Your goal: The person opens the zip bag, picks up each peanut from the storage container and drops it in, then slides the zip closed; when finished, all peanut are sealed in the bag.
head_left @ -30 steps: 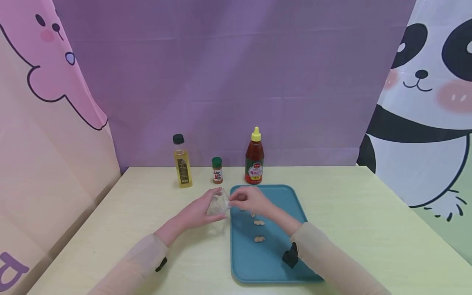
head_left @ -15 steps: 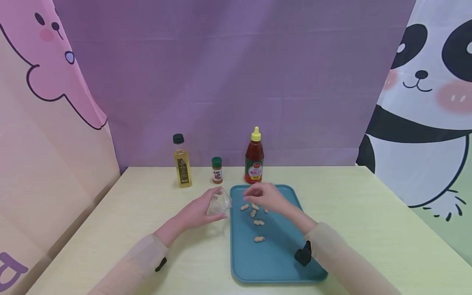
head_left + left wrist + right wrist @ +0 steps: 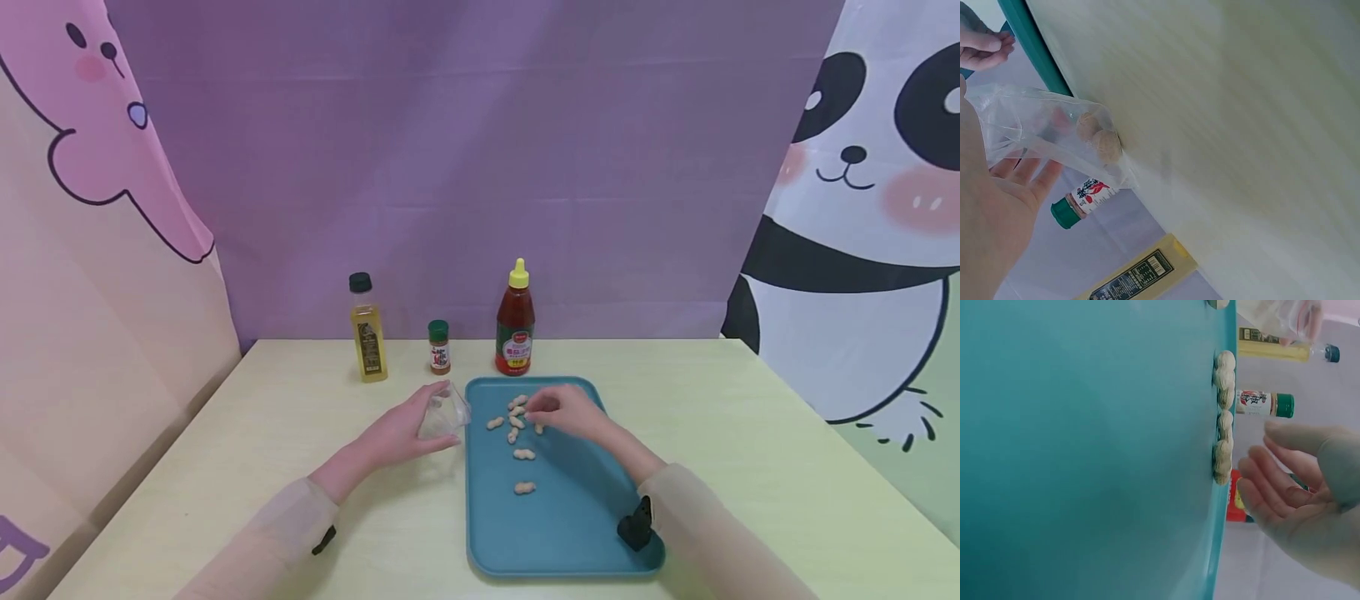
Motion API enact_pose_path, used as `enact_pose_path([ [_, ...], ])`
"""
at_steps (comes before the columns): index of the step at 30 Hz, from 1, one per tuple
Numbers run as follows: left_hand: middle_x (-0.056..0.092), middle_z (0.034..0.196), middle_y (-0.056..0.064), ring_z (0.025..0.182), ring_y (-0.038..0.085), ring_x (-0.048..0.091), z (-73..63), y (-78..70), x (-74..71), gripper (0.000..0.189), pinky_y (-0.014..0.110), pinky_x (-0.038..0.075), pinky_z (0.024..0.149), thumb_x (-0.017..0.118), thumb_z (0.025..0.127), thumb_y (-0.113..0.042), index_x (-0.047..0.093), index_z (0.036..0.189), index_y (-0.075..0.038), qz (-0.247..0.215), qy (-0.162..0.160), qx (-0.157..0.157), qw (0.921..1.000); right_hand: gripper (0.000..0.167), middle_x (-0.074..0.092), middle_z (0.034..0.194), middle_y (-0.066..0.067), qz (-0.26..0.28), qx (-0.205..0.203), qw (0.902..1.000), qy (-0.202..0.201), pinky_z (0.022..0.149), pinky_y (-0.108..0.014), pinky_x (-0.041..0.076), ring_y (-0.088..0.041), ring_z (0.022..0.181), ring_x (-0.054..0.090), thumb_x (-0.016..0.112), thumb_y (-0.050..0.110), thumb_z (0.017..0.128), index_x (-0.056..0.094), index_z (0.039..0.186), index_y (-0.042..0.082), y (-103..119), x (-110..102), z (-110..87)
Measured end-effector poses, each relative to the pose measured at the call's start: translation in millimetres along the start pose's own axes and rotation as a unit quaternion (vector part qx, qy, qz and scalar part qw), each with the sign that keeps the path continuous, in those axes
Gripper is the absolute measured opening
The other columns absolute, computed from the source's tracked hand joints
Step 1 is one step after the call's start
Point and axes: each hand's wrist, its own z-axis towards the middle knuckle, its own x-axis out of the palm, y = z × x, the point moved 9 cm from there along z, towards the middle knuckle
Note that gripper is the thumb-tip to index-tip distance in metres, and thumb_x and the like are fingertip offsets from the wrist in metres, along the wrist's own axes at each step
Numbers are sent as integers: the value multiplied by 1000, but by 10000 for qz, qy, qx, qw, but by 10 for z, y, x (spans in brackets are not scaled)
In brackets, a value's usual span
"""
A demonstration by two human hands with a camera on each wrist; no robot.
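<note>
Left of centre stands a yellow bottle [image 3: 368, 342]; the left hand [image 3: 401, 429] grips a clear bag [image 3: 447, 415] near a green-capped jar [image 3: 439, 354]. At centre, below a red sauce bottle [image 3: 515, 333], peanuts [image 3: 524, 454] dot a blue tray [image 3: 555, 533], partly blocked by the right hand [image 3: 567, 412], thumb and fingers apart.

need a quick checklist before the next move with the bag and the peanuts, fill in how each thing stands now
1. Left hand grips the bag: ok.
2. Bag has something in it: ok, two brown lumps show.
3. Bag's mouth wide enough: cannot tell.
4. Right hand free: ok, no peanut shows in its fingers.
5. Visible peanuts inside the tray: ok.
6. Oil bottle, spice jar and sauce bottle upright: ok.
</note>
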Motion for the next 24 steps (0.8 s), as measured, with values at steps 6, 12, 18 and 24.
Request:
enact_pose_path([
  [6, 41, 145, -2, 126, 22, 47, 8, -13, -5, 88, 43, 43, 102, 65, 81, -55, 21, 148, -20, 38, -15, 17, 10000, 18, 70, 96, -13, -261, 20, 9994, 215, 74, -36, 55, -26, 88, 65, 62, 4, 87, 69, 103, -1, -56, -4, -18],
  [12, 41, 145, -2, 127, 23, 46, 4, -12, -3, 88, 44, 42, 103, 65, 81, -55, 22, 148, -20, 54, 14, -19, 10000, 18, 70, 98, -14, -385, 238, 9984, 328, 74, -36, 55, -26, 88, 65, 62, 3, 87, 69, 103, -2, -93, 7, -45],
  [18, 40, 146, -1, 128, 23, 45, -5, -2, 6, 89, 44, 41, 104, 65, 80, -57, 22, 148, -20, 34, 42, -74, 10000, 18, 70, 93, -11, -523, 626, 9959, 401, 67, -32, 54, -19, 79, 64, 62, 9, 89, 70, 101, -1, -161, 23, -84],
  [24, 40, 146, -1, 127, 23, 46, -4, -1, 3, 88, 44, 42, 103, 64, 80, -57, 22, 148, -20, 67, 16, -53, 10000, 16, 68, 83, -5, -430, 943, 9932, 528, 58, -25, 49, -10, 66, 57, 63, 13, 89, 71, 96, 2, -222, 35, -119],
])
